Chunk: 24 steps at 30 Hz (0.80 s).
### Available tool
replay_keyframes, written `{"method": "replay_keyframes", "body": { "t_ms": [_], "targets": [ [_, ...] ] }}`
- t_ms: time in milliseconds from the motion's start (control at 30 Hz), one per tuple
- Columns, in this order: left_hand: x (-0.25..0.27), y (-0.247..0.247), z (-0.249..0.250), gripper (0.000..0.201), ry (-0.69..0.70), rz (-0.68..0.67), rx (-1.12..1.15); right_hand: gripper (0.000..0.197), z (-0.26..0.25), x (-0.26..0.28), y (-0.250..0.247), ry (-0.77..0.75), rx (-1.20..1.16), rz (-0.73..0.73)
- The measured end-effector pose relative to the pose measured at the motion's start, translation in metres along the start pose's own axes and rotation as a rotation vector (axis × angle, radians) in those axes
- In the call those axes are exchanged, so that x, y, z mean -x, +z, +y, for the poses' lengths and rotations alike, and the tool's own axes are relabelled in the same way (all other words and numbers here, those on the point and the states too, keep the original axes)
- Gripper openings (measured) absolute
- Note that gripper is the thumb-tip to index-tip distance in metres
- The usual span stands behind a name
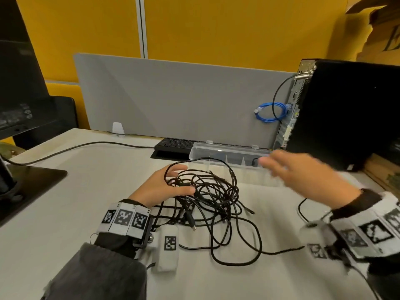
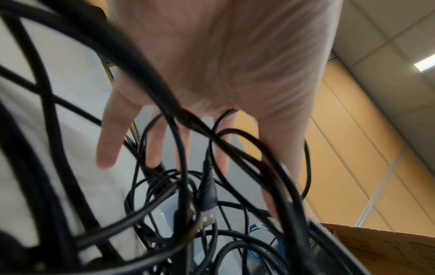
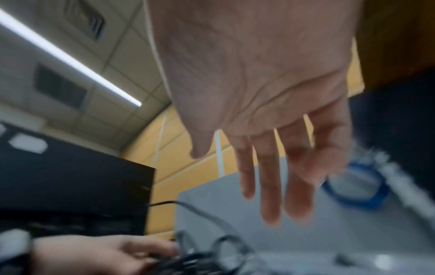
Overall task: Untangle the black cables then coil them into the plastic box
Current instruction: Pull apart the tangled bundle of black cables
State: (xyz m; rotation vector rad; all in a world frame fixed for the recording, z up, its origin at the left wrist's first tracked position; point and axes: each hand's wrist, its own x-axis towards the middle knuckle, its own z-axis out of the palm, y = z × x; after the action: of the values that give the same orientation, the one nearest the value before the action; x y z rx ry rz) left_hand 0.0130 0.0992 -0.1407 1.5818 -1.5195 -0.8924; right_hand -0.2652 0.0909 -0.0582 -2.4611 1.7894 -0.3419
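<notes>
**Left hand in the tangle, right hand free above the box**

Sitting on a pale desk (image 1: pixel 65 191), with a grey divider (image 1: pixel 173 98) behind and a black computer tower (image 1: pixel 346 113) at the right, the work area is taken up mostly by the black cables (image 1: pixel 212 200). They lie in one loose knotted heap in the middle of the desk, directly in front of the person, with several strands trailing toward the near edge and out to the right. No strand looks separated out yet, so the untangling seems barely begun.

Behind the heap, just beyond it and a little to the right, stands the clear plastic box (image 1: pixel 229 152). Its long side runs left to right, parallel to the divider, and upright partitions split it into compartments. One cable loop rises in front of its near wall; whether it touches is unclear.

The left hand (image 1: pixel 160 187) rests on the left side of the heap, fingers spread and loosely threaded among the strands; the wrist view shows cables crossing the palm without a firm grip. The right hand (image 1: pixel 303 174) hovers, blurred, over the box's right end, fingers straight, holding nothing. The hands are well apart, and the right is nearer the box, so the left looks better placed to steady the heap while the right draws out a strand.

A USB plug (image 2: pixel 208 220) hangs just beyond the left fingertips.
</notes>
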Motion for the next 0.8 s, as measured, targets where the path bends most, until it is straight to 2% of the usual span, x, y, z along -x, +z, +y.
{"method": "replay_keyframes", "body": {
  "t_ms": [67,100,133,200,233,300,367,500,600,633,733,800],
  "targets": [
    [0.001,0.001,0.002,0.067,-0.018,-0.05,-0.028,0.06,-0.028,0.012,0.017,-0.085,-0.137,-0.349],
    [0.001,0.002,0.002,0.07,-0.031,-0.066,-0.028,0.055,-0.035,0.015,0.028,-0.118,-0.14,-0.468],
    [0.002,0.002,0.002,0.072,-0.034,-0.078,-0.031,0.045,-0.038,0.015,0.04,-0.144,-0.133,-0.523],
    [0.001,0.004,0.001,0.072,-0.023,-0.115,-0.075,0.023,-0.035,0.011,0.053,-0.149,-0.208,-0.527],
    [0.0,0.005,0.0,0.072,-0.021,-0.132,-0.101,0.02,-0.033,0.008,0.055,-0.113,-0.327,-0.523],
    [-0.001,0.006,-0.002,0.07,-0.029,-0.116,-0.135,0.028,-0.03,0.003,0.054,-0.016,-0.597,-0.525],
    [-0.002,0.008,-0.003,0.06,-0.012,-0.072,-0.096,0.034,-0.032,0.0,0.056,0.024,-0.728,-0.502],
    [0.001,0.009,0.003,0.037,0.128,-0.02,0.049,0.015,-0.033,-0.002,0.058,0.024,-0.907,-0.474],
    [0.002,0.004,0.004,0.031,0.16,0.149,0.145,0.016,-0.022,-0.006,0.037,0.121,-1.143,-0.466],
    [0.002,0.002,0.005,0.029,0.17,0.203,0.153,0.019,-0.018,-0.007,0.03,0.122,-1.062,-0.417],
    [0.0,-0.005,0.003,0.034,0.185,0.311,0.104,0.024,-0.006,-0.005,0.012,-0.03,-0.508,-0.138],
    [-0.001,-0.008,0.0,0.031,0.176,0.355,0.125,0.025,0.002,-0.005,0.003,-0.106,-0.464,0.082]
  ]
}}
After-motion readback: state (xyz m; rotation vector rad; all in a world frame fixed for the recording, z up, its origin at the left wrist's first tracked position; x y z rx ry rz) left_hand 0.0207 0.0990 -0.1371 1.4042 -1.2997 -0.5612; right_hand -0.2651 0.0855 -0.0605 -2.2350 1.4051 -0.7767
